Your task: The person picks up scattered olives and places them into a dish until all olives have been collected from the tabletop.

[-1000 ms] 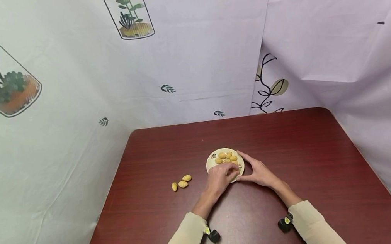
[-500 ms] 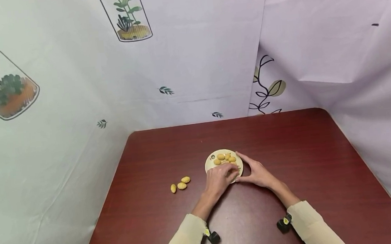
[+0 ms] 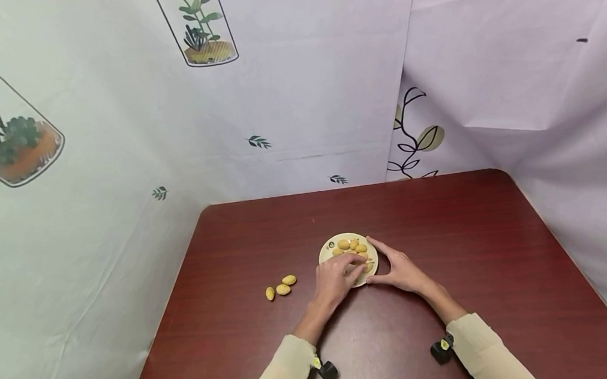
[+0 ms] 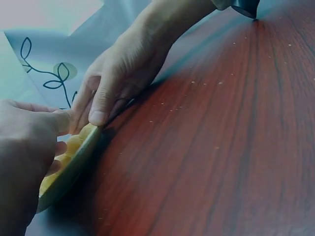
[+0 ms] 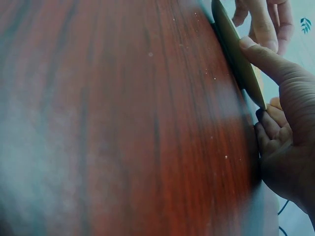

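A small round cream plate [image 3: 324, 251] with printed marks stands on the dark red table. Several small yellow oval pieces [image 3: 343, 244] lie on it. My right hand [image 3: 403, 271] grips the plate's right edge, its thumb at the near rim and its fingers round the far side. My left hand [image 3: 335, 277] reaches over the plate from the left, with thumb and index finger apart. Just beyond those fingertips lies one yellow piece [image 3: 368, 266]. In the left wrist view, my left hand [image 4: 24, 147] covers part of the plate [image 4: 74, 172] and its pieces.
Left of the plate, three more yellow oval pieces [image 3: 283, 289] lie together on the table [image 3: 230, 340]. White cloth [image 3: 300, 93] with printed plants hangs behind the table and at its sides. A small dark camera sits on each wrist.
My left hand has drawn back slightly to the left and its thumb and index finger have parted. One yellow piece now shows on the plate beside them. My right hand keeps its hold.
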### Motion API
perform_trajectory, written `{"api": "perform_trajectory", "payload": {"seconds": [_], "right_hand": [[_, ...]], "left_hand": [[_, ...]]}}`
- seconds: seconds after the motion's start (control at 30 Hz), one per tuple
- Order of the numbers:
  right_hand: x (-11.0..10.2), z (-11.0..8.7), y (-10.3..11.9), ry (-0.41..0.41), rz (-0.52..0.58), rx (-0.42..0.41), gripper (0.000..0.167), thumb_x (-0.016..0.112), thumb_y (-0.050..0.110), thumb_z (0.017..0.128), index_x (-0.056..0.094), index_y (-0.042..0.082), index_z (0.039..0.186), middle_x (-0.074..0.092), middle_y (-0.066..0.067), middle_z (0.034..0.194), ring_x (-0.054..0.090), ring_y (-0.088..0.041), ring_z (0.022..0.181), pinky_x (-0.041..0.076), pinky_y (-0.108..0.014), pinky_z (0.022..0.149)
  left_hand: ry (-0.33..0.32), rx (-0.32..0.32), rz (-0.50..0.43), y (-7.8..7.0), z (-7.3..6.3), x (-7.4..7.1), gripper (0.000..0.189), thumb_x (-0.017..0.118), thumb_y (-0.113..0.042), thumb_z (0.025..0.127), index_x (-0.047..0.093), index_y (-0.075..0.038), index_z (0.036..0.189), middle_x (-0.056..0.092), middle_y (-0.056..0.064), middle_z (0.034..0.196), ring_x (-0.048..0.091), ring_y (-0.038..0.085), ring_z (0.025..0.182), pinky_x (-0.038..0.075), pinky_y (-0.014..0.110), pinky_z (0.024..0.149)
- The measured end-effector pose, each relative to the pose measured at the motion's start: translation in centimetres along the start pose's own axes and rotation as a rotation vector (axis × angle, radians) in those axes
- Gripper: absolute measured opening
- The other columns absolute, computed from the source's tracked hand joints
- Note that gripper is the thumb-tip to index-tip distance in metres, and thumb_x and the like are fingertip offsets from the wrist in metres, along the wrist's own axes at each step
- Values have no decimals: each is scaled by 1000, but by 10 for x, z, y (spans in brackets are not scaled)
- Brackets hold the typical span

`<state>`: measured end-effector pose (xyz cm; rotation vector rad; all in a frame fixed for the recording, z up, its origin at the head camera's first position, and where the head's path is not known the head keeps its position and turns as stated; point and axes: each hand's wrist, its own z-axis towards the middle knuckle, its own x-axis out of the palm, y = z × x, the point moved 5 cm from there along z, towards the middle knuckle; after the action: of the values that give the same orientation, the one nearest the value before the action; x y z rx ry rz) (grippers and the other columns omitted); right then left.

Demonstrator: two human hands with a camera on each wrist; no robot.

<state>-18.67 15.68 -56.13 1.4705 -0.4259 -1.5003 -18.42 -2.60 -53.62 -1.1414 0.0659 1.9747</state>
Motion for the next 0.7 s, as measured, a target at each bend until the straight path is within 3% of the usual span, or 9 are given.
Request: {"api": "perform_trajectory", "payload": {"seconds": [0.2,0.47,0.6,0.7], "right_hand": [[0,0,1,-6,-3,-13,102,96,29,81,40,0,162,48,-25,159,49,-48,142,43,-66,111],[0,0,0,3,-5,-5,103,96,29,81,39,0,162,47,-25,160,47,-47,144,43,-66,112],[0,1,0,17,10,16,105,96,29,80,39,2,163,45,-24,161,44,-46,146,41,-64,114],[0,1,0,18,15,23,105,96,30,80,38,2,163,45,-24,162,44,-45,147,40,-64,115]], "left_hand": [[-5,-38,-97,8,4,-10,15,89,-24,90,82,-20,102,79,-10,100,76,10,96,61,33,83],[39,-110,-223,25,3,-31,30,86,-17,92,79,-12,121,80,0,113,76,20,106,60,44,92],[55,-153,-256,37,-1,-43,36,87,-16,91,77,-11,126,79,2,118,75,23,93,60,43,84],[64,-176,-265,47,-4,-51,39,87,-16,91,76,-10,128,78,1,122,75,24,94,60,42,83]]}}
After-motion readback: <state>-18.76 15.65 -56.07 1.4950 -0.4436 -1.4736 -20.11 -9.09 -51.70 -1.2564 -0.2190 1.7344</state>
